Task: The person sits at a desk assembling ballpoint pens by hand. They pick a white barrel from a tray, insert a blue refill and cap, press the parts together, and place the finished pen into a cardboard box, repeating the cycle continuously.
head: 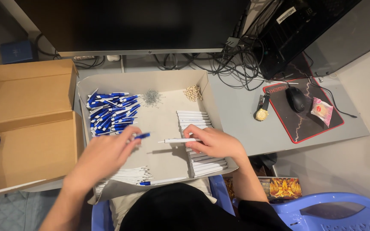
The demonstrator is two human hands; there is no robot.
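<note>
Left hand (101, 156) pinching blue pen cap (142, 135); right hand (213, 143) pinching white pen barrel (178, 140), over grey tray (159, 119) between them.

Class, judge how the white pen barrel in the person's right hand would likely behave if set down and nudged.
The white pen barrel looks thin, straight and round, so it would probably roll. It seems stiff and light: the right hand pinches it by one end without sag.

Soft, fairly dim indoor light falls from above, brightest on the grey tray (120, 81), leaving the monitor (142, 21) and top corners dark, faint shadows under both hands, the left hand (101, 156) motion-blurred, and wide-angle bending at the edges.
</note>
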